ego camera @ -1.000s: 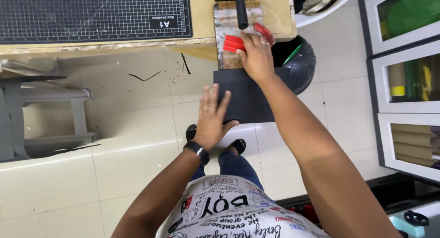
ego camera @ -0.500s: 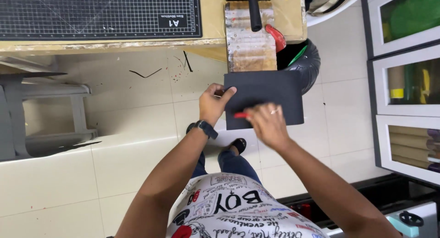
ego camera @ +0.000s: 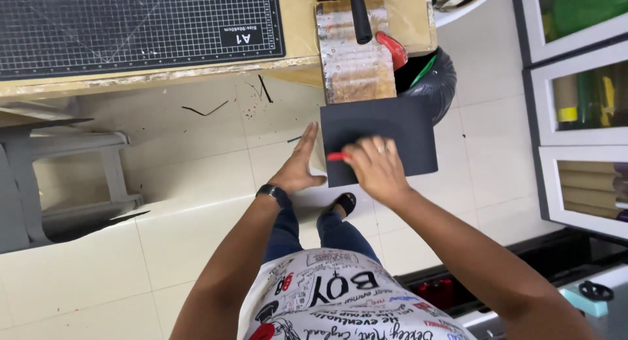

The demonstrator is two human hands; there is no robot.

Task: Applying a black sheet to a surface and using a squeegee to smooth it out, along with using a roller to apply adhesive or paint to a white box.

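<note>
A black rectangular sheet (ego camera: 392, 127) is held out flat in front of me, below the table edge. My left hand (ego camera: 299, 166) steadies its left edge with the fingers stretched upward along it. My right hand (ego camera: 374, 168) lies on the sheet's lower left part, closed around a small red-handled tool (ego camera: 335, 157) whose red end sticks out to the left. Part of the sheet is hidden under my right hand.
A wooden table carries a dark gridded cutting mat (ego camera: 131, 26) and a worn board (ego camera: 356, 58) with a black-handled tool and a red-handled tool (ego camera: 394, 49). A black-lined bin (ego camera: 432, 78) stands behind the sheet. A grey stool (ego camera: 59, 176) is at left, glass-fronted cabinets (ego camera: 582, 98) at right.
My right hand came down from the table's red tools onto the sheet with a red-handled tool. My left hand shifted from the sheet's face to its left edge; the sheet moved right.
</note>
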